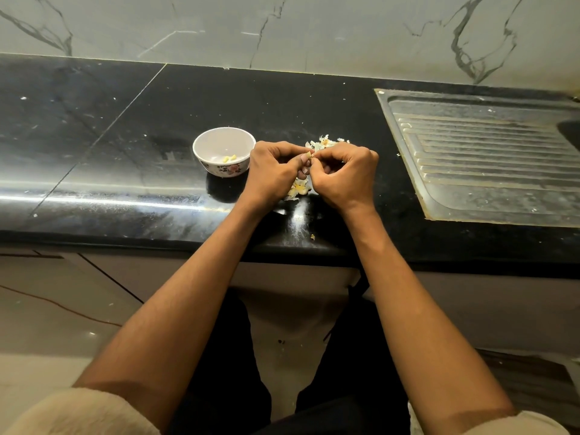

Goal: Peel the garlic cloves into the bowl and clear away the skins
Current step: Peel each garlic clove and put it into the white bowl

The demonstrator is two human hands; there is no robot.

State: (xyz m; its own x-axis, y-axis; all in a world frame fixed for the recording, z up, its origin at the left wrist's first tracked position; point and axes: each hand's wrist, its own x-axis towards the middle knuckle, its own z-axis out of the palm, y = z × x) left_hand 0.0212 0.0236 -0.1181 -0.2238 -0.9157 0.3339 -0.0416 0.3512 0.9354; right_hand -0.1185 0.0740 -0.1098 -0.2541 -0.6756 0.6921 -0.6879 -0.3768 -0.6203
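A glossy black stone counter (125,146) runs across the view, dotted with pale crumbs and catching a bright streak of light along its front edge. Behind it stands a white marble wall (282,26) with grey veins. Well off to the right of the hands, a steel draining board (483,158) is set into the counter, its ridges running sideways. Below the counter edge are pale cupboard fronts and a light floor.

The left hand (273,174) and right hand (345,174) meet knuckle to knuckle above the counter, fingers curled tight. Between their fingertips they pinch a garlic clove (311,156); only a small yellowish tip shows, so which way it points and how its long axis lies cannot be told.

Just to the left of the left hand stands a white bowl (207,146) with a flower pattern on its outside, upright, with a few peeled cloves (229,158) lying on its bottom. Garlic skins (323,142) lie in a loose pile just beyond the right hand, and more skins (299,188) lie under and between the two hands, toward the person. One scrap (312,236) sits near the counter's front edge, between the forearms.
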